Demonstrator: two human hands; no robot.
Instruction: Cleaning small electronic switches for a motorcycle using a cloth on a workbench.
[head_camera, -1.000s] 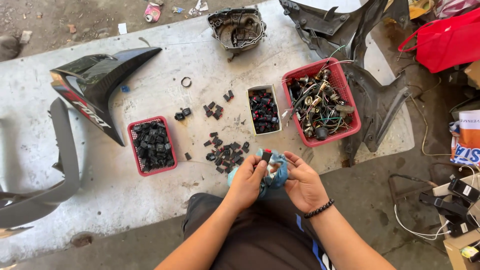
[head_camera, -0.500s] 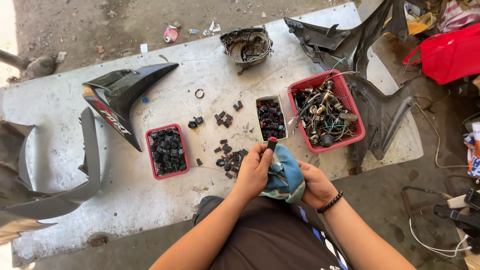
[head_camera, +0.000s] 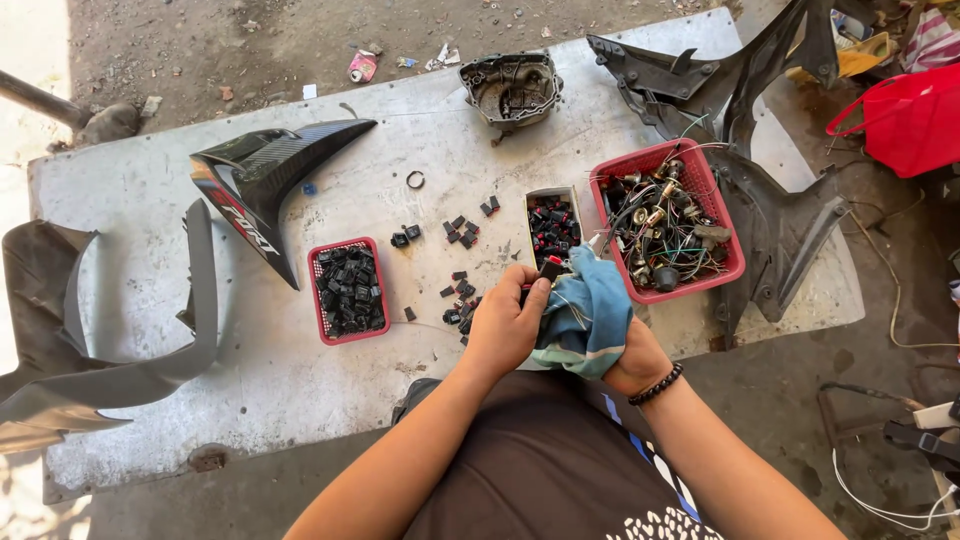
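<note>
A blue cloth (head_camera: 588, 312) is bunched between both hands at the near edge of the slab (head_camera: 300, 390), just in front of the person's lap. The right hand (head_camera: 636, 362) is closed around the lower part of the cloth, fingers wrapped and hidden beneath the fabric. The left hand (head_camera: 505, 325) is curled beside it, and a small black part (head_camera: 549, 268) with a red patch is pinched at its fingertips, against the cloth's upper edge; the part is too small for its kind to be told, though it seems to match the loose pieces on the slab. A dark bead bracelet (head_camera: 657, 385) is worn on the right wrist.

Just beyond the hands, loose black parts (head_camera: 462, 298) are scattered on the slab. A narrow box (head_camera: 552, 226) of black and red pieces is set just past the cloth, and a large red basket (head_camera: 665, 220) filled with wires and bulbs stands to its right, touching the cloth's far corner. A small red basket (head_camera: 348, 290) of black parts lies to the left, well apart from the hands. A black fairing (head_camera: 260, 180) lies at the far left, a grey cover (head_camera: 512, 87) at the far edge, a metal ring (head_camera: 415, 180) between them, and a red bag (head_camera: 905, 120) on the ground to the right.
</note>
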